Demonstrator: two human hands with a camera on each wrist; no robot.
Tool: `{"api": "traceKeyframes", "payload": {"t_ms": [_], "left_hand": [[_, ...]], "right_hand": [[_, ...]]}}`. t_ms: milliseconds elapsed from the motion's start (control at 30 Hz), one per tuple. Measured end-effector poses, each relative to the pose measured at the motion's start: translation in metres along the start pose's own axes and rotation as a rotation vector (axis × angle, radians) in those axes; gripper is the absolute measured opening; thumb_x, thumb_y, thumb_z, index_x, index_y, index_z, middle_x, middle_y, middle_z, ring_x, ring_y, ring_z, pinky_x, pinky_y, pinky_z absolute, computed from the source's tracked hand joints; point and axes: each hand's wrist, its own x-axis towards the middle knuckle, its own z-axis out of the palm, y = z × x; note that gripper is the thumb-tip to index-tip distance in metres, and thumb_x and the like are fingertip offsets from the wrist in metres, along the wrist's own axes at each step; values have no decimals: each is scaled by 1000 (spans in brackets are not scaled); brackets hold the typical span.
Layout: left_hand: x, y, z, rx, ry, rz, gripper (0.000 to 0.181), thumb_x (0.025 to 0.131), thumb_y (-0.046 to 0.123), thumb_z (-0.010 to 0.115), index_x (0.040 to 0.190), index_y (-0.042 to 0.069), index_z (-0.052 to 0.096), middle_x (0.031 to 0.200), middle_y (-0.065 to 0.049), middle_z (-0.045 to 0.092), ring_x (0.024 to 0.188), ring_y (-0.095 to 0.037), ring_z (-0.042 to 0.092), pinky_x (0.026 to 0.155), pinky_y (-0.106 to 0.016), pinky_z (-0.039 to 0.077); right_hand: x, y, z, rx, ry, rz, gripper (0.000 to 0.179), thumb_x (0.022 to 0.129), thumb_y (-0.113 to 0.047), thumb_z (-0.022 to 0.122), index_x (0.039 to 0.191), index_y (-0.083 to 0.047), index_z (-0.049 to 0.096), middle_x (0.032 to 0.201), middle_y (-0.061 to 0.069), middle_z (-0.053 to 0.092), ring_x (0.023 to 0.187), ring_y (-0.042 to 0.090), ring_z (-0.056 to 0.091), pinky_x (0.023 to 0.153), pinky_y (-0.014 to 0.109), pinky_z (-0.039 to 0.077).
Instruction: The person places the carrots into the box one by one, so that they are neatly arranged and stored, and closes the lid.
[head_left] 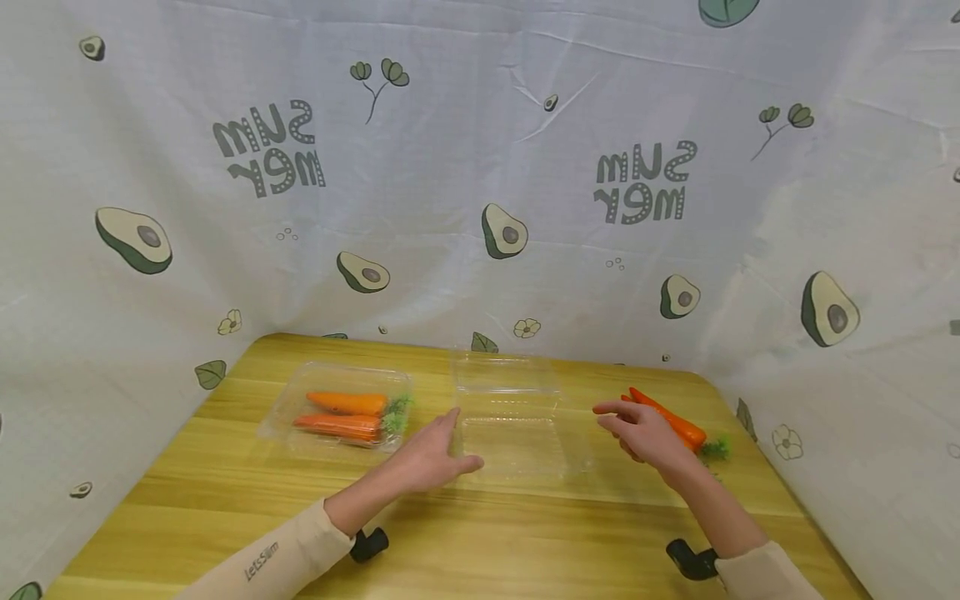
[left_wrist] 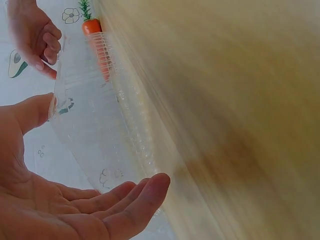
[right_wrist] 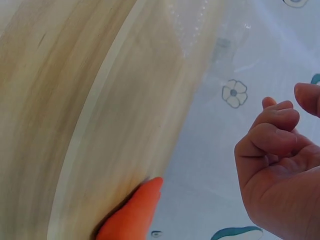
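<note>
A clear plastic clamshell box (head_left: pixel 517 454) lies open on the table, its lid (head_left: pixel 504 375) tipped back toward the curtain. At its left side is my left hand (head_left: pixel 429 458), thumb and fingers spread apart. In the left wrist view that hand (left_wrist: pixel 65 200) has its thumb at the rim of the clear box (left_wrist: pixel 95 120) and its fingers along the near edge. My right hand (head_left: pixel 647 435) hovers right of the box, beside orange carrots (head_left: pixel 678 425) with green tops. The right wrist view shows this hand (right_wrist: pixel 272 155) with loosely curled fingers holding nothing, and a carrot (right_wrist: pixel 132 215) below.
To the left stands another clear box (head_left: pixel 300 387), lid down, with carrots (head_left: pixel 347 404) inside. The wooden table (head_left: pixel 480 550) meets a white avocado-print curtain (head_left: pixel 450 167) at its back and sides. A black mount (head_left: pixel 370 544) sits by the left wrist, another (head_left: pixel 690 560) by the right.
</note>
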Motion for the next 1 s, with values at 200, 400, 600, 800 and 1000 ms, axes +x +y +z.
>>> {"api": "traceKeyframes", "payload": {"t_ms": [200,400,600,800,1000], "left_hand": [[-2,0,0,-16,-7,1,101,89,50,73,159,-1,20,161,-25,30,148,-41,32,118,-56,30],[-2,2,-1,5,-8,-9,102,89,51,73,159,-1,20,161,-25,30,148,-41,31,117,-57,29],[-2,2,-3,33,-25,-4,100,90,52,72,160,2,22,159,-28,32,146,-43,34,114,-59,33],[-1,1,-4,22,-39,6,99,90,51,72,160,2,23,158,-29,33,145,-44,35,113,-60,34],[1,1,-4,25,-57,3,98,90,53,71,161,7,22,158,-28,34,145,-44,35,112,-61,35]], "right_hand": [[-3,10,-7,0,33,-1,48,104,-29,57,142,1,53,59,-4,36,46,12,29,47,30,34],[-6,21,-15,41,51,2,54,104,-32,57,146,1,48,66,-1,38,50,12,32,48,31,33],[-10,28,-21,80,78,23,57,104,-32,57,147,4,45,69,-1,42,55,12,37,50,30,35],[-13,35,-27,49,116,39,55,105,-32,55,147,3,45,65,-1,41,54,14,38,50,31,36],[-14,40,-32,37,131,74,58,105,-35,55,149,1,44,68,0,43,58,19,42,53,32,38]]}}
